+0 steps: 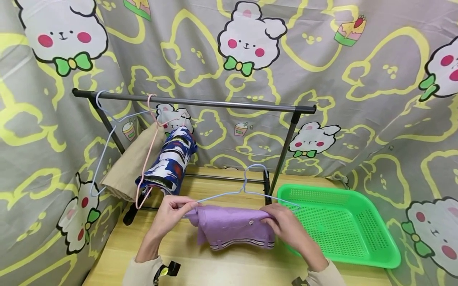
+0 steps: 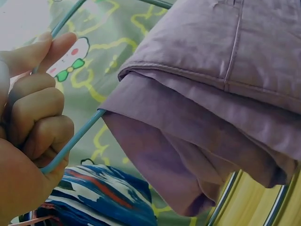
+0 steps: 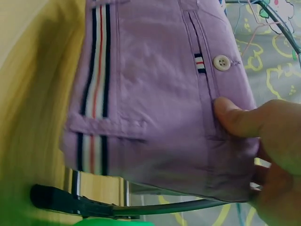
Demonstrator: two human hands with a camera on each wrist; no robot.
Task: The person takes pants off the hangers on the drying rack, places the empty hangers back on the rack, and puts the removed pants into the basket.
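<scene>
Folded purple trousers, with a striped waistband and a button, hang over the lower bar of a light blue hanger. My left hand holds the hanger's left end; in the left wrist view the fingers curl round the blue wire, beside the cloth. With thumb on the front near the button, my right hand pinches the trousers at their upper right. Its other fingers are mostly hidden behind the cloth. The hanger's hook points up, apart from the rack's rail.
On the rack's left side hang an empty blue hanger, beige cloth and a blue, white and red patterned garment by a pink hanger. A green basket stands at right on the wooden table. Patterned curtain surrounds it.
</scene>
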